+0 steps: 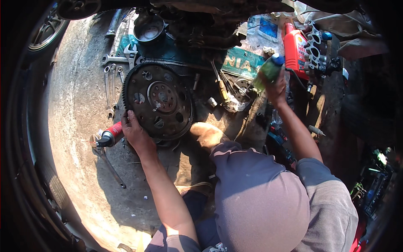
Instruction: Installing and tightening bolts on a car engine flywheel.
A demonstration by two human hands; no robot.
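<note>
Left hand (pixel 135 131): thumb and fingers closed on the near-left rim of a broad, dark metal disc with a toothed edge and round holes (pixel 156 95); some fingertips are hidden. As I see it, the disc lies over the grey concrete floor (pixel 73 117), its far rim by the left part of the near edge of a teal sheet with pale lettering (pixel 239 62); whether it rests on anything, I cannot tell. Right hand (pixel 275 89): wrapped around a translucent green bottle with a blue cap (pixel 270 70), slightly blurred and held tilted at the sheet's right end. Just beyond the bottle stands a red plastic jug (pixel 296 48), with a flat, silvery gasket with rounded openings (pixel 314 48) at its right side. Just beside the left hand lies a red spray can with a black nozzle (pixel 112 134). Toward the floor's left edge are two slender steel combination wrenches (pixel 110 90); a silver adjustable wrench (pixel 130 53) lies at the sheet's left end. Near the sheet's near edge, between disc and bottle, lies a yellow-handled screwdriver (pixel 223 90).
</note>
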